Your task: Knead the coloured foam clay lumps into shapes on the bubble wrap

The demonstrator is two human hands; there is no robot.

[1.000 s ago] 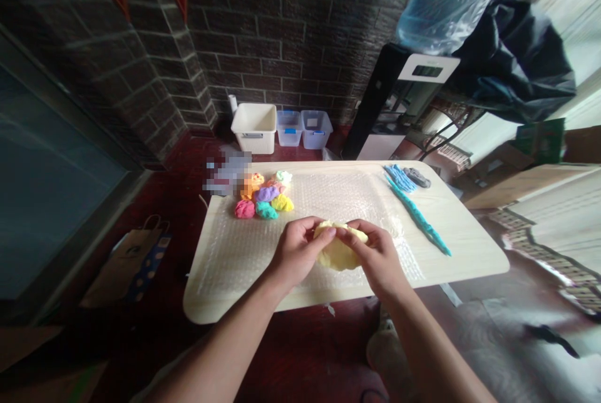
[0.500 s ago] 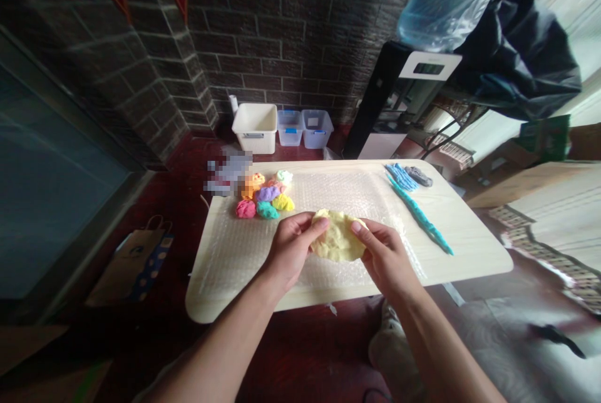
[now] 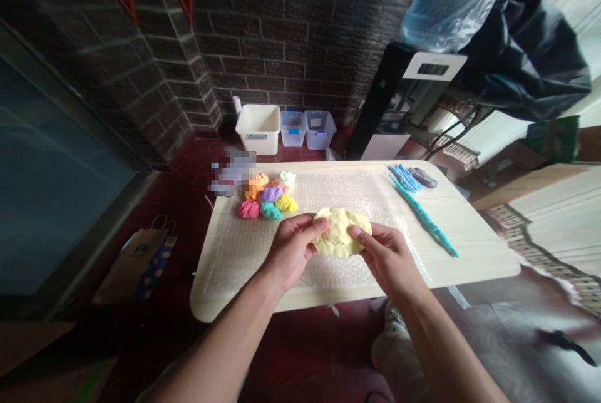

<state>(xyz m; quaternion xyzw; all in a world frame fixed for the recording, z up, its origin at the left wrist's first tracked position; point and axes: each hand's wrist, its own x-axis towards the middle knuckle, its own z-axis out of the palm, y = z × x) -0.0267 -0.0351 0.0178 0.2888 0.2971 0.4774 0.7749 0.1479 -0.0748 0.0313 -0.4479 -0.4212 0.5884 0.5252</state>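
Note:
Between both hands, above the table, is a flattened pale-yellow piece of modelling clay (image 3: 342, 237) with an uneven edge. My left hand (image 3: 297, 246) grips its left side, thumb on the upper face and fingers behind. On the right side my right hand (image 3: 385, 253) pinches it the same way, the thumb pressed further in. The fingers behind the clay are partly hidden. Beyond my left hand several coloured clay lumps sit close together, among them a purple lump (image 3: 271, 194), a red lump (image 3: 249, 209), a teal lump (image 3: 271, 210) and a yellow lump (image 3: 286, 203).
Bubble wrap (image 3: 328, 193) covers much of the pale table (image 3: 474, 228). A long turquoise clay roll (image 3: 425, 216), blue clay strands (image 3: 405, 178) and a grey clay piece (image 3: 423, 178) lie at the right. Behind stand a white bin (image 3: 258, 131) and a water dispenser (image 3: 385, 102).
The clay's outline has become slightly wider and shorter, and my right thumb has shifted a little on it. Both hands keep their hold. The whole view has shifted slightly.

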